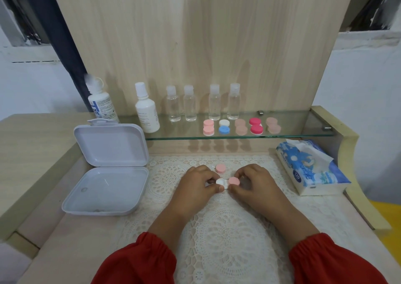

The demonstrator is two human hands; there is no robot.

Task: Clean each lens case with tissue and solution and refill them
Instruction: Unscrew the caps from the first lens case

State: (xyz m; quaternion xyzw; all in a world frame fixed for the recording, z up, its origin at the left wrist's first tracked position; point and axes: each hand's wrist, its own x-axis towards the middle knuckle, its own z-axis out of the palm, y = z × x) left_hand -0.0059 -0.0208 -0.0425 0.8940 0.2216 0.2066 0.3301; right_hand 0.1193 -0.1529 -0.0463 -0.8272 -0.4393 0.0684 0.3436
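Observation:
A white lens case [221, 183] lies on the lace mat, held between both hands. My left hand [198, 182] pinches its open white left well. My right hand [252, 180] grips the pink cap [234, 181] on its right well. A loose pink cap [221, 168] lies on the mat just behind the case. Several more lens cases stand in a row on the glass shelf [303, 129]: a pink one [208, 127], a white and blue one [224, 126], a red one [256, 125] and two pale ones. Two white solution bottles [146, 108] stand at the left.
An open white plastic box [104, 171] lies left of the mat. A blue tissue pack [312, 168] sits at the right. Several small clear bottles [191, 103] line the back of the shelf. A wooden panel rises behind.

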